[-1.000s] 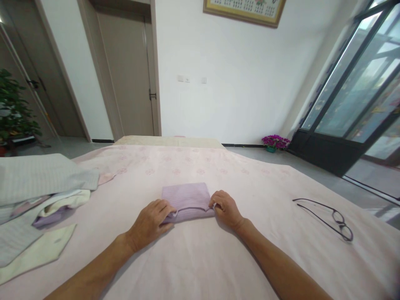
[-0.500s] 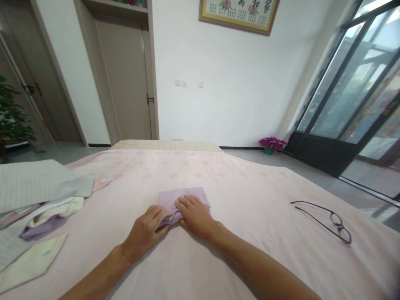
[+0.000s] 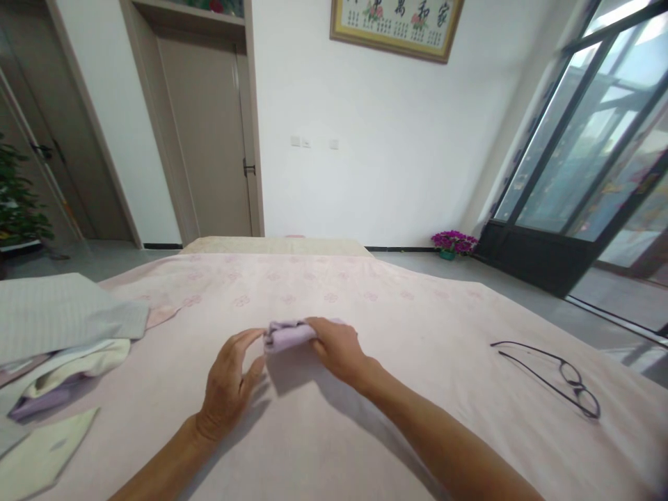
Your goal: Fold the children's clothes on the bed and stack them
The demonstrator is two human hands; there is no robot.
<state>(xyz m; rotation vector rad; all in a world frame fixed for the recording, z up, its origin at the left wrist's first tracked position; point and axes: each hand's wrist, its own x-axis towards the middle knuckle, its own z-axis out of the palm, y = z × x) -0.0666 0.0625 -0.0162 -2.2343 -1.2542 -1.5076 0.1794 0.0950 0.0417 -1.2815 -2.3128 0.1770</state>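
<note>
A light purple cloth [image 3: 291, 337], folded into a thick narrow bundle, is lifted a little above the pink bedsheet [image 3: 334, 445], and its shadow falls below. My right hand [image 3: 337, 348] grips its right part from above, thumb on the near side. At the cloth's left end is my left hand [image 3: 229, 376], thumb and fingers apart. Its fingertips come up to the folded edge; I cannot tell whether they touch it. What kind of garment or fabric the cloth is does not show.
To the left lies a heap of clothes [image 3: 67, 316], grey-striped, cream and purple, with a pale yellow-green folded piece [image 3: 49, 449] nearer me. Black-framed glasses [image 3: 568, 376] rest on the sheet at the right. Beyond the far edge stands a pot of magenta flowers [image 3: 453, 242].
The purple cloth lay flat under both hands; now it is doubled into a thicker bundle and raised. My left hand has drawn back left and opened, while the right has closed on the cloth.
</note>
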